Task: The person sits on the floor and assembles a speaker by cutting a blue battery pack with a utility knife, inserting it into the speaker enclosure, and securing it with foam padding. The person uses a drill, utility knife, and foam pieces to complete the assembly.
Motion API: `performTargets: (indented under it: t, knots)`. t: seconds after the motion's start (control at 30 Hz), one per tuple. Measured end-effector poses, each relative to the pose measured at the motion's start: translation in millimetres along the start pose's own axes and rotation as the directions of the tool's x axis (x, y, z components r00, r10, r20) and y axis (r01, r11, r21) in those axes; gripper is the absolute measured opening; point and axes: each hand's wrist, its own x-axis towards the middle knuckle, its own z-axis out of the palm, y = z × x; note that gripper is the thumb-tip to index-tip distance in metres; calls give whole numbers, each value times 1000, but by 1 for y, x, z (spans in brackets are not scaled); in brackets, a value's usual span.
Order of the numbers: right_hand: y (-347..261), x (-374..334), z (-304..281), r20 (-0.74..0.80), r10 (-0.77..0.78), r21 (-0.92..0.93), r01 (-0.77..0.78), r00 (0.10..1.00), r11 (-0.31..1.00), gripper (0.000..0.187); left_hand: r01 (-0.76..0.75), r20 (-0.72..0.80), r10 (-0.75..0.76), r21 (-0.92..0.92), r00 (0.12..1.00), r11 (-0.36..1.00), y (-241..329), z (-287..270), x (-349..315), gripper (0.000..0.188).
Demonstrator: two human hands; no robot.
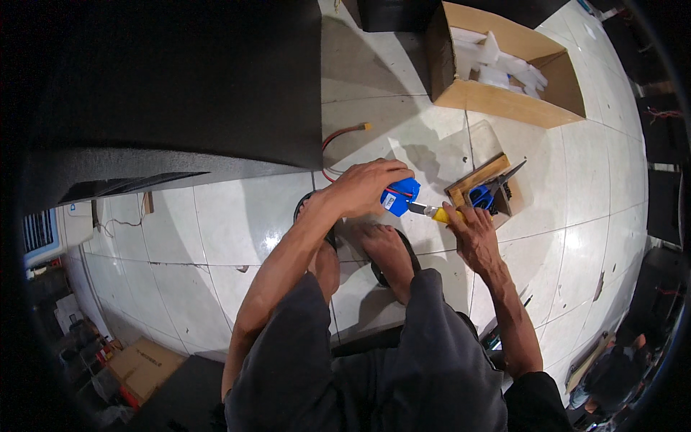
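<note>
My left hand (366,189) is closed around a blue-wrapped battery pack (392,203) with a white label and a red wire across it. In my right hand (473,236) is a yellow utility knife (440,214), gripped by its handle with the blade out and pointing left. The blade tip reaches the right side of the pack; whether it touches I cannot tell. A red and black cable with a yellow connector (367,126) runs over the floor beyond my left hand. Just beyond my right hand, blue-handled scissors (481,196) rest in a small open wooden box (476,178).
A large open cardboard box (518,104) with white foam pieces stands at the far right. A big black cabinet (216,93) fills the far left. My feet in sandals are below my hands on the tiled floor (547,252). Another person (612,374) is at lower right.
</note>
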Motion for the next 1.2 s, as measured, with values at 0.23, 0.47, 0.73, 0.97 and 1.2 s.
performTargets:
  t: [0.23, 0.47, 0.73, 0.97, 1.2]
  knots:
    - [13, 16, -5, 96, -85, -44, 90, 992, 995, 61, 13, 105, -13, 3, 994, 1000, 2, -12, 4, 77]
    - [19, 27, -12, 100, -132, -60, 139, 986, 988, 65, -6, 113, -5, 94, 994, 996, -1, -10, 4, 81]
    - [6, -6, -22, 16, 95, 410, -93, 995, 907, 37, 126, -182, -99, 143, 978, 982, 15, 4, -17, 68]
    - [0, 34, -45, 282, 224, 395, -326, 933, 859, 32, -46, -470, 174, 272, 865, 961, 17, 39, -39, 45]
    - [17, 62, -41, 236, 115, 252, -175, 965, 952, 33, 32, -505, 121, 283, 855, 958, 24, 36, -37, 65]
